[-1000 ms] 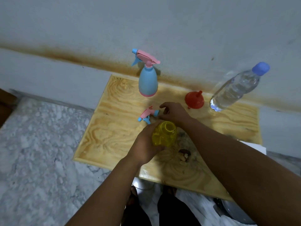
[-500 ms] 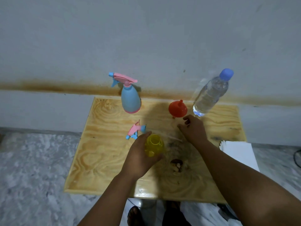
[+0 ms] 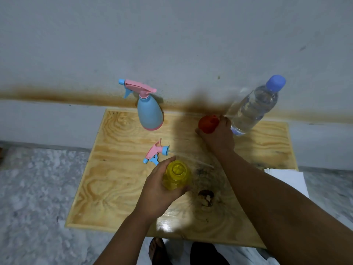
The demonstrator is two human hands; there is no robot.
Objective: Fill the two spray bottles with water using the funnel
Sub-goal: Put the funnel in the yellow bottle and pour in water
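Red funnel (image 3: 208,124) sat at the back of the tabletop (image 3: 114,180) with the right hand (image 3: 219,137) closing round it, left hand (image 3: 156,194) gripping the open yellow bottle (image 3: 176,175), so I'd say seat the spout squarely before pouring.

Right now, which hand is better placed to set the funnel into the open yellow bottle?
Right. The right hand already touches the red funnel; the left hand grips the yellow spray bottle, steadying it.
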